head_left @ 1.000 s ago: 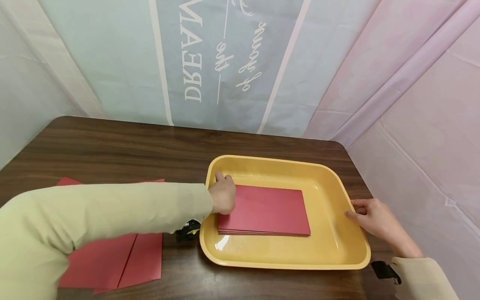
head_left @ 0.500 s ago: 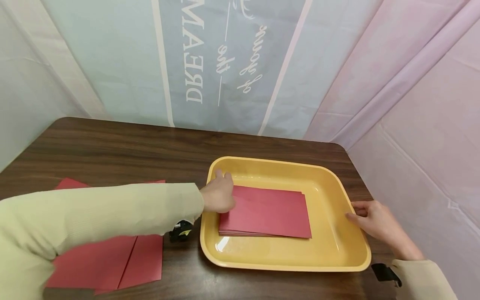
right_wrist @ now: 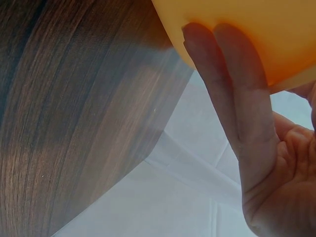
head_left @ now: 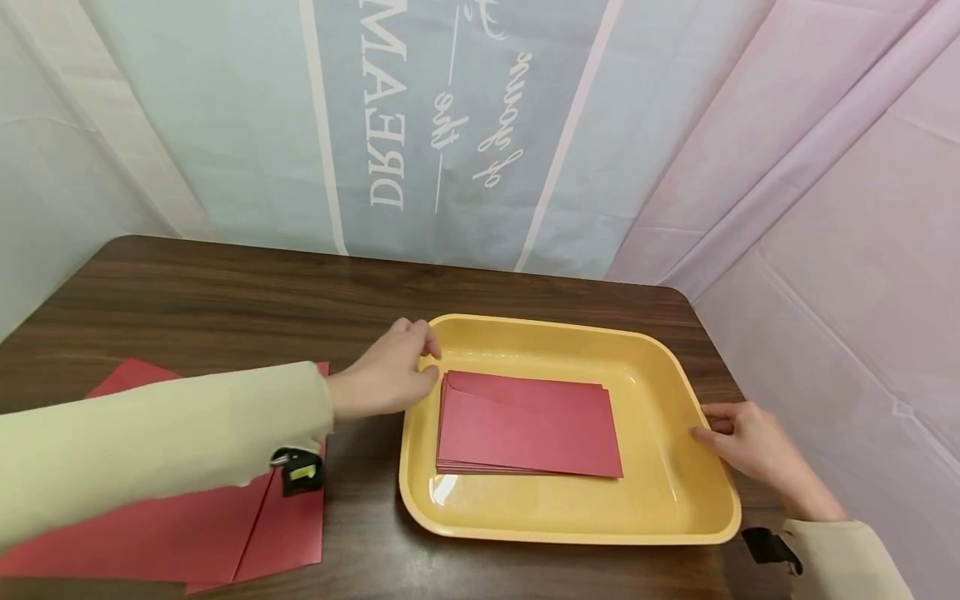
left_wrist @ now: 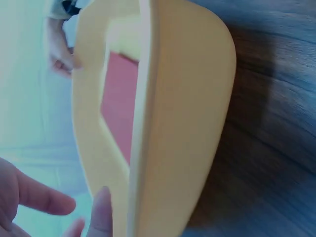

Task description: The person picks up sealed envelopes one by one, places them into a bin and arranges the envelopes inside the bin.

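A yellow plastic tray (head_left: 667, 492) stands on the table's right half. In it lies a stack of red envelopes (head_left: 532, 425), its edges slightly uneven, the top one showing a flap line. My left hand (head_left: 390, 371) is over the tray's left rim, thumb and fingers apart and nothing between them; the left wrist view shows its fingertips (left_wrist: 101, 212) beside the rim. At the right end, my right hand (head_left: 757, 442) grips the tray wall, thumb on the inside. Its fingers (right_wrist: 247, 84) press against the outer side in the right wrist view.
More red envelopes or sheets (head_left: 195, 533) overlap on the table at the left, partly under the left sleeve (head_left: 172, 433). The dark wood table (head_left: 300, 292) ends against a printed cloth backdrop (head_left: 450, 125). Another cloth (head_left: 847, 275) hangs close on the right.
My left hand has let go of the envelope stack and moved left, out of the tray to its left rim. The top envelope sits slightly askew. My right hand stays on the tray.
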`<action>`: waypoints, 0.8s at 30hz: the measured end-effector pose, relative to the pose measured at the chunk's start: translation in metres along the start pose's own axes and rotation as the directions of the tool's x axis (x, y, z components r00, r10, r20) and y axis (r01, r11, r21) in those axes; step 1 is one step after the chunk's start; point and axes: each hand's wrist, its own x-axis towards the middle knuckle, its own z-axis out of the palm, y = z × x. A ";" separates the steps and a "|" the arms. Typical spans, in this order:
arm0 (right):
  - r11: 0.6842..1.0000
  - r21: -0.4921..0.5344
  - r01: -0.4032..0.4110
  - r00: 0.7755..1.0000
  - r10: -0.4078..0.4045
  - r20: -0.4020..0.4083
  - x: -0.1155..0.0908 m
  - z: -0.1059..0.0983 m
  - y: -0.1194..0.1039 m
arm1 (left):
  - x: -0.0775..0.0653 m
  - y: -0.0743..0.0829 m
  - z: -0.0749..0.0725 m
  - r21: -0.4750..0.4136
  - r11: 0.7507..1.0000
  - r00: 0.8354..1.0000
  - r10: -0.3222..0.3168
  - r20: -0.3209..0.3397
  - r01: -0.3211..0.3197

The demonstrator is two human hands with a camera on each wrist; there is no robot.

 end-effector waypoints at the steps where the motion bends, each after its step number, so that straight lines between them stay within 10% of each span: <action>1: 1.000 -0.001 -0.002 1.000 0.002 0.001 0.000 0.000 0.000 | -0.003 -0.003 -0.004 0.007 1.000 1.000 0.006 -0.012 -0.006; 15: 0.999 0.001 -0.039 0.999 0.039 0.027 0.001 -0.003 -0.002 | -0.027 -0.056 -0.039 0.187 0.979 0.979 -0.115 0.170 0.083; 24: 0.999 -0.010 -0.036 0.999 0.036 0.037 0.003 -0.005 -0.005 | -0.038 -0.087 -0.051 0.367 0.923 0.960 0.011 0.278 -0.117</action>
